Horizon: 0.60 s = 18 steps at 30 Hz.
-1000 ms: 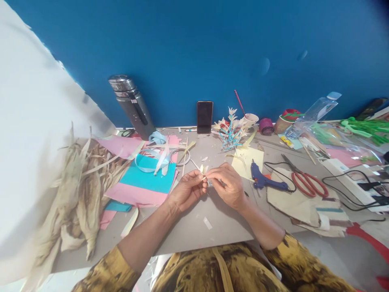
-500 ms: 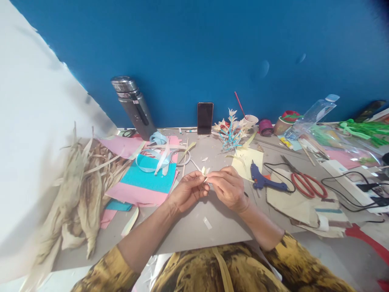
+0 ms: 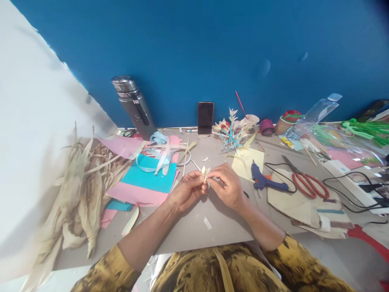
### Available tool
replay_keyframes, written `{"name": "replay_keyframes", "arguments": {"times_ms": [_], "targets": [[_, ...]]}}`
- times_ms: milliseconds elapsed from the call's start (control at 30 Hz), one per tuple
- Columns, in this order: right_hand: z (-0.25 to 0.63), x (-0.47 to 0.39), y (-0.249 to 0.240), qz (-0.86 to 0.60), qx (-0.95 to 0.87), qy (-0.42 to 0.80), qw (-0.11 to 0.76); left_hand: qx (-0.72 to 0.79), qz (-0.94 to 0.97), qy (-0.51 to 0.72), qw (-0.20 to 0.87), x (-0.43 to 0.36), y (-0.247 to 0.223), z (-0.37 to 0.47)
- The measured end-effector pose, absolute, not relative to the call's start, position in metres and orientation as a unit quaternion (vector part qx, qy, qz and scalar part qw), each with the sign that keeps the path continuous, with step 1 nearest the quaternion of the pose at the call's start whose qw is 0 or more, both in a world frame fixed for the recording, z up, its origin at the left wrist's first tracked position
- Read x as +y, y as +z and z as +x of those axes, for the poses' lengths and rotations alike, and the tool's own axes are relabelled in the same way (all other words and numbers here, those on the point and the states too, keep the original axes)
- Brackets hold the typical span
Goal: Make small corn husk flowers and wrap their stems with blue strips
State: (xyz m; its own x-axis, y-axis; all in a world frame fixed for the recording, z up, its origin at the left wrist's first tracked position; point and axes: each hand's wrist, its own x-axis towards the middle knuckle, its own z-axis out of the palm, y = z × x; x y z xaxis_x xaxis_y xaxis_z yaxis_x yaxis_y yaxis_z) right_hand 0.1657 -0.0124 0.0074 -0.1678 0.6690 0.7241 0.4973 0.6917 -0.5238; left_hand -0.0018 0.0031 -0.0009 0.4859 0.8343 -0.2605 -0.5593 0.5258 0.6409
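My left hand [image 3: 185, 191] and my right hand [image 3: 227, 185] meet over the middle of the grey table [image 3: 194, 227]. Between their fingertips they pinch a small cream husk flower [image 3: 205, 170] with pointed petals sticking up. Both hands hover just above the table top. A finished sprig of cream flowers on light blue stems [image 3: 231, 130] stands behind them near the wall.
Dried corn husks [image 3: 80, 190] pile at the left. Pink and turquoise paper sheets [image 3: 146, 180] with ribbon lie left of my hands. A blue glue gun [image 3: 264, 181], red scissors [image 3: 308, 183], cables, a phone [image 3: 206, 117] and a steel flask [image 3: 133, 106] surround the work area.
My right hand's fingers shifted slightly around the small flower and drew back closer to the left hand. Everything else stays in place.
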Motion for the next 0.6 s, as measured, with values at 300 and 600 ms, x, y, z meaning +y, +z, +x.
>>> {"name": "replay_keyframes", "arguments": {"times_ms": [300, 600], "targets": [[0.1672, -0.0133, -0.0001, -0.418, -0.754, 0.044, 0.504, 0.322, 0.235, 0.422, 0.814, 0.0052, -0.0042, -0.001], [0.163, -0.0155, -0.0025, -0.462, -0.728, -0.02, 0.506, 0.364, 0.229, 0.427, 0.795, 0.0063, -0.0049, 0.0012]]}}
